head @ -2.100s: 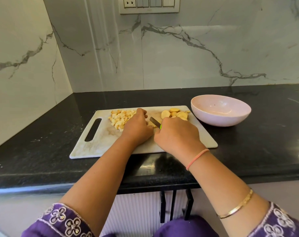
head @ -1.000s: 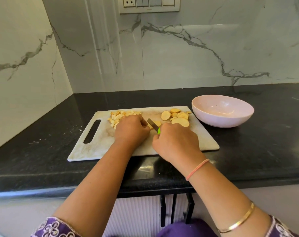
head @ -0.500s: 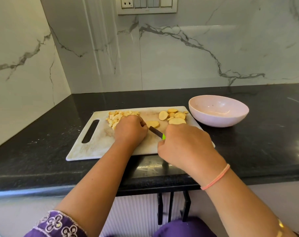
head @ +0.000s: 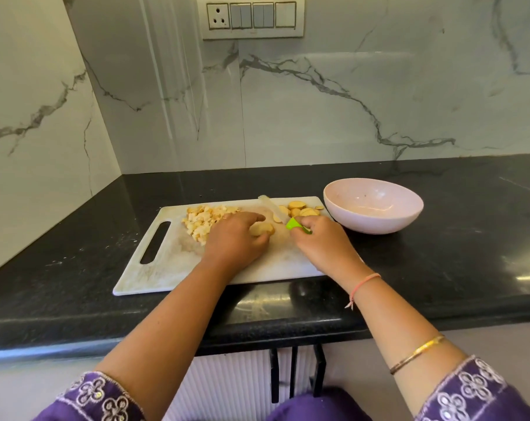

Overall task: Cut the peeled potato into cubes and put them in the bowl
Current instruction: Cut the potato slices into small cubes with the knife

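Left hand (head: 236, 241) pinched the potato slice (head: 262, 229), apparently at its rim; judged stiff, slippery. Right hand (head: 321, 243) gripped the knife (head: 297, 224).

The potato is in pieces on the white cutting board (head: 166, 268); a heap of small pale-yellow cubes (head: 204, 221) lies at the board's far left-centre, just beside the left hand (head: 236, 241); that hand pinches a single slice (head: 261, 229) flat against the board; a cluster of round slices (head: 301, 209) sits at the far right corner; the knife (head: 294, 223), green-handled, is gripped by the right hand (head: 321, 241), its blade pointing away between the single slice and the cluster; the pink bowl (head: 376, 223) stands upright just right of the board.
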